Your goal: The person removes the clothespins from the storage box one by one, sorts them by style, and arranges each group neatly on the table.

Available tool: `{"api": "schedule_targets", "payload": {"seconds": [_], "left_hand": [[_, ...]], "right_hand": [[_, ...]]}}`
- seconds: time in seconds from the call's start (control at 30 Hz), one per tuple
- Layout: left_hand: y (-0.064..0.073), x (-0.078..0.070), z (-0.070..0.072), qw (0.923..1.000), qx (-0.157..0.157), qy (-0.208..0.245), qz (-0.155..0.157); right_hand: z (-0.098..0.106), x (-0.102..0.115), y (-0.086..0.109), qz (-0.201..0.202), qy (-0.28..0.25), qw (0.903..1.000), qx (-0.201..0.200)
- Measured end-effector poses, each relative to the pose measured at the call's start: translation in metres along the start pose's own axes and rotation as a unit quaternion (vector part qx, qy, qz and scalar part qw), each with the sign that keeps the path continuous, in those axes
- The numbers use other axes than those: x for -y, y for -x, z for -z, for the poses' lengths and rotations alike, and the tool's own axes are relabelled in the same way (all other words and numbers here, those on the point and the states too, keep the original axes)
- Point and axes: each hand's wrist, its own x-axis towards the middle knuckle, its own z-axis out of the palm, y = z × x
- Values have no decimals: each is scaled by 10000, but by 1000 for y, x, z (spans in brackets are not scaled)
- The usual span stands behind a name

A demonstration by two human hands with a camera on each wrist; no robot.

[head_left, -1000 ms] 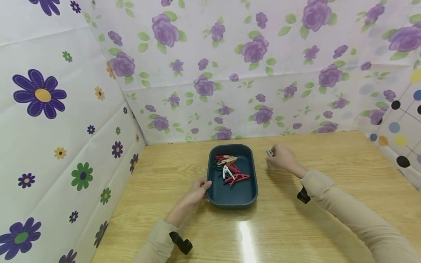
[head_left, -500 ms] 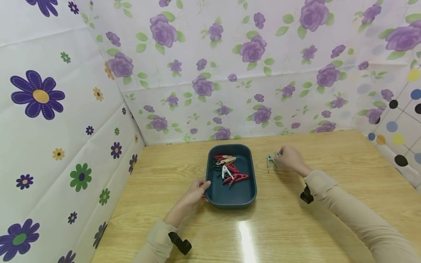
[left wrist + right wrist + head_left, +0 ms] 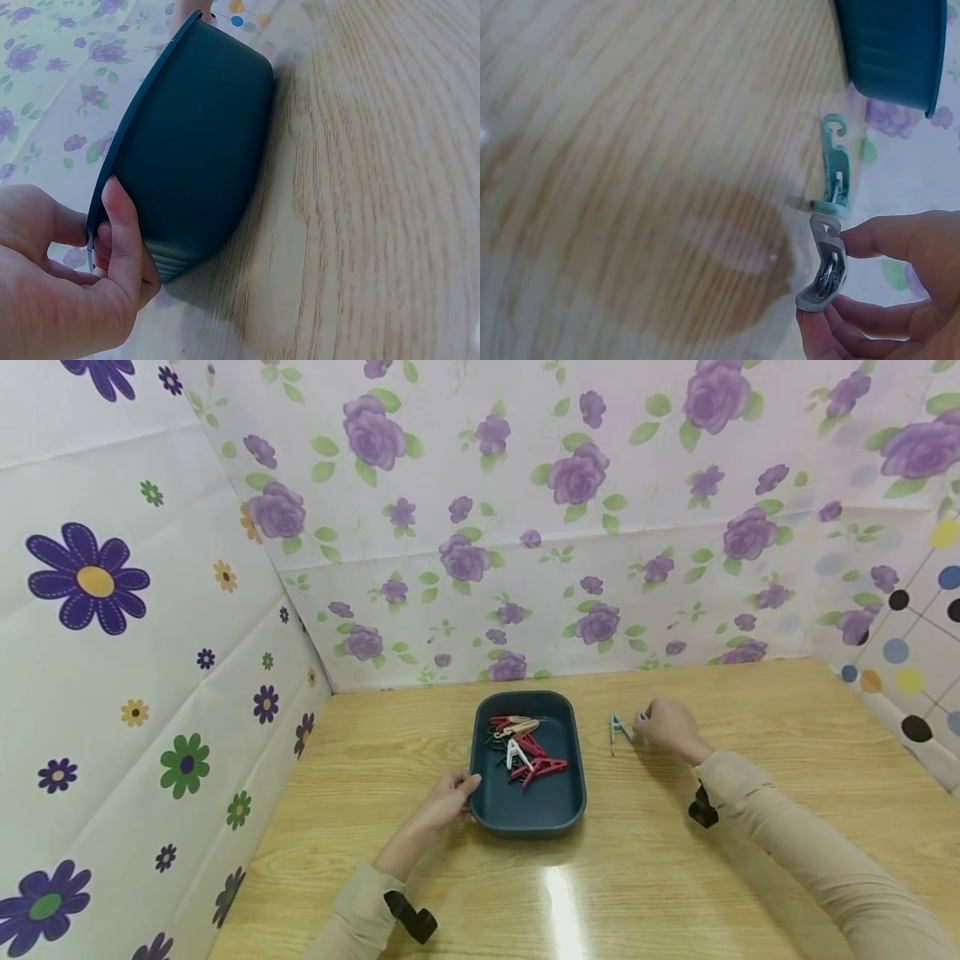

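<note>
Grey peg (image 3: 828,271) pinched in right grip (image 3: 671,727), teal peg (image 3: 836,174) beside

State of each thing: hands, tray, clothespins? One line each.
Tray, upright on the table, partly filled.
Red clothespins, loose in tray.
White clothespin, in tray.
Beige clothespin, in tray.
Teal clothespin, outside tray.
Gray clothespin, pinched; contact with teal unclear.
Left hand, gripping tray rim.
Right hand, pinching gray clothespin.

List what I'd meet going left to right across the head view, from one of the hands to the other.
Left hand, dark teal tray, light teal clothespin, grey clothespin, right hand.
</note>
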Motion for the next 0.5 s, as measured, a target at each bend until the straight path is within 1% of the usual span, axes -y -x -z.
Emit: {"api": "schedule_targets", "payload": {"seconds": [0.17, 0.5], "left_hand": [[0, 2, 0, 10000, -23, -20, 27], [-1, 4, 0, 10000, -54, -12, 8]], "right_hand": [[-4, -5, -1, -47, 90, 9999, 50], [-8, -7, -2, -61, 186, 9998, -43]]}}
